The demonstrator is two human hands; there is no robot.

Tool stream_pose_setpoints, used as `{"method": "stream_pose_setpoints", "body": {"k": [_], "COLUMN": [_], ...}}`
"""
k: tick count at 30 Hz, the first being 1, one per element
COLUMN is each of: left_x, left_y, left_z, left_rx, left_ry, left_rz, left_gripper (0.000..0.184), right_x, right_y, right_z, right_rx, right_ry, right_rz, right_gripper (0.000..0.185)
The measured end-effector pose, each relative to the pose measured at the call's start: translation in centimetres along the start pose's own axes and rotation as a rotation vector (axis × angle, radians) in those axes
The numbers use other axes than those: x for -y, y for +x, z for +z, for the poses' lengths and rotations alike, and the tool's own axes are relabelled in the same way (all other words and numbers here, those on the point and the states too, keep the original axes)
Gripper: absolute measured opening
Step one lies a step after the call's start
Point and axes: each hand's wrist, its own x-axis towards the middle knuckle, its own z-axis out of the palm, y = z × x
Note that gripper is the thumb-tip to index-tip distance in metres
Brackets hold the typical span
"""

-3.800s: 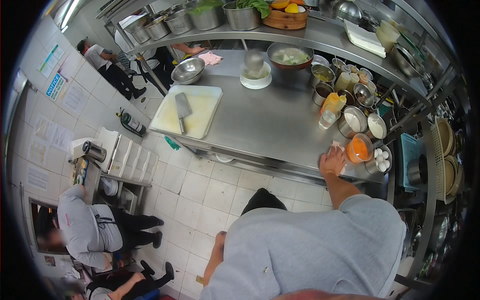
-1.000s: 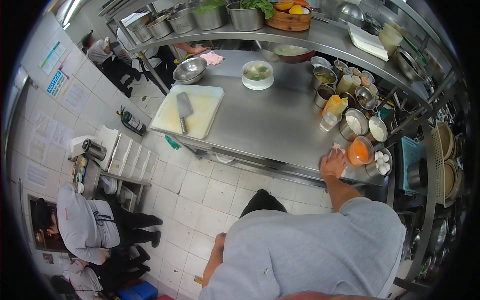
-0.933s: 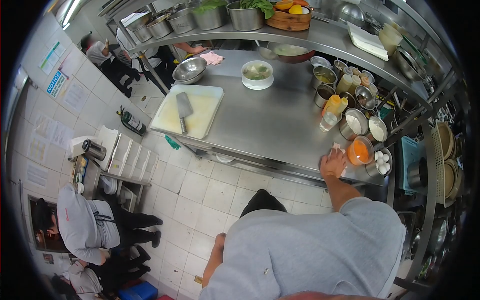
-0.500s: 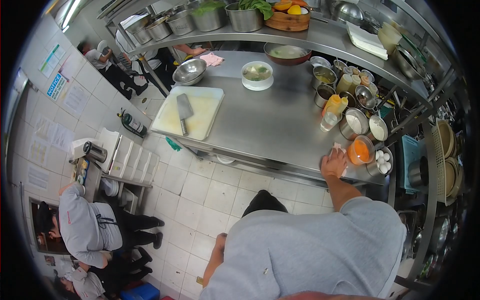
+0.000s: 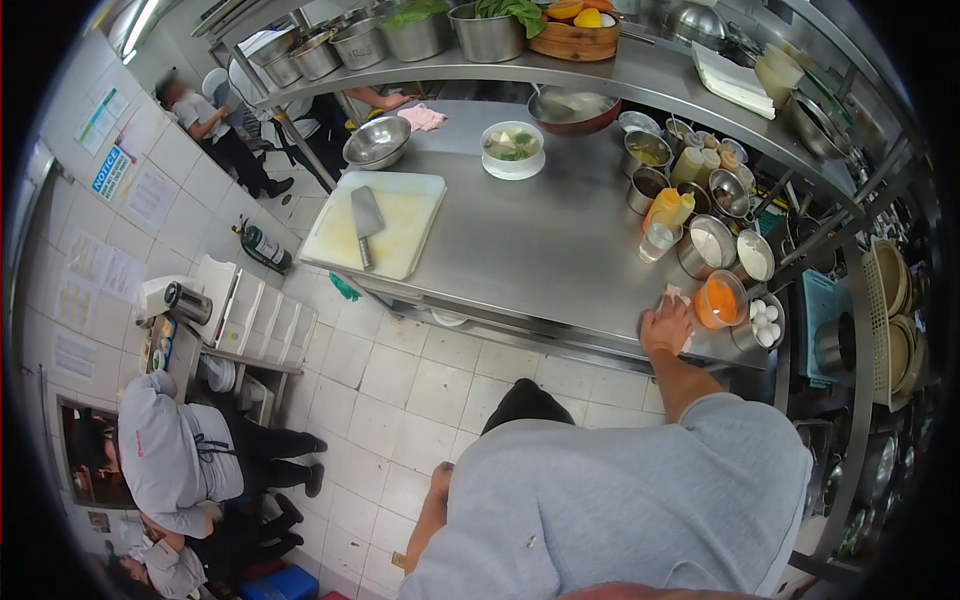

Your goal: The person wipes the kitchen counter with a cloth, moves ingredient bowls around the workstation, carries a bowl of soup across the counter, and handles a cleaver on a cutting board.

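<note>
My right hand (image 5: 668, 325) lies palm down, fingers spread, over a pale pink cloth (image 5: 688, 342) at the near edge of the steel table (image 5: 530, 260). Just right of it stands a clear tub of orange liquid (image 5: 716, 303), with a metal container of eggs (image 5: 764, 324) beside that. My left hand (image 5: 440, 482) hangs low next to my body, away from the table; its fingers are mostly hidden. Farther back is a white bowl of soup (image 5: 513, 150) with green leaves. A cleaver (image 5: 366, 215) rests on the white cutting board (image 5: 415, 235) at the left.
Squeeze bottles (image 5: 668, 210) and metal pots line the table's right side. A metal bowl (image 5: 377, 143) and a pan (image 5: 575, 108) are at the back, under a loaded shelf (image 5: 480, 80). Co-workers stand at the left, one in a grey-white shirt (image 5: 170, 450). A fire extinguisher (image 5: 263, 245) stands by the wall.
A ladle or spoon now shows in the back pan, beside a co-worker's area. The co-workers at the left have shifted slightly. My two hands stay where they were.
</note>
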Motion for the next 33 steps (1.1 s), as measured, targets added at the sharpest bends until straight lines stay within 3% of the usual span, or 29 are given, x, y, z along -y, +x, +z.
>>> {"method": "stream_pose_setpoints", "body": {"k": [8, 14, 16, 25, 33], "left_x": [2.8, -0.2, -0.3, 2.1, 2.5], "left_y": [1.1, 0.2, 0.3, 1.8, 2.0], "left_z": [1.1, 0.3, -0.1, 0.2, 0.1], "left_rx": [-0.033, -0.090, -0.083, -0.031, -0.009], "left_ry": [0.119, 0.208, 0.382, 0.320, 0.299], "left_rz": [0.005, -0.032, 0.024, -0.004, -0.013], "left_gripper": [0.029, 0.057, 0.072, 0.053, 0.049], "right_x": [0.0, -0.2, -0.1, -0.2, -0.2], "right_y": [-0.1, -0.1, 0.0, -0.1, 0.0], "right_z": [-0.1, 0.2, 0.1, 0.1, 0.3], "right_rx": [0.004, -0.013, 0.016, 0.022, 0.012], "right_ry": [0.006, 0.002, 0.003, 0.007, 0.016], "right_rz": [-0.009, -0.011, 0.002, 0.008, 0.006], "right_gripper": [0.061, 0.062, 0.062, 0.062, 0.063]}}
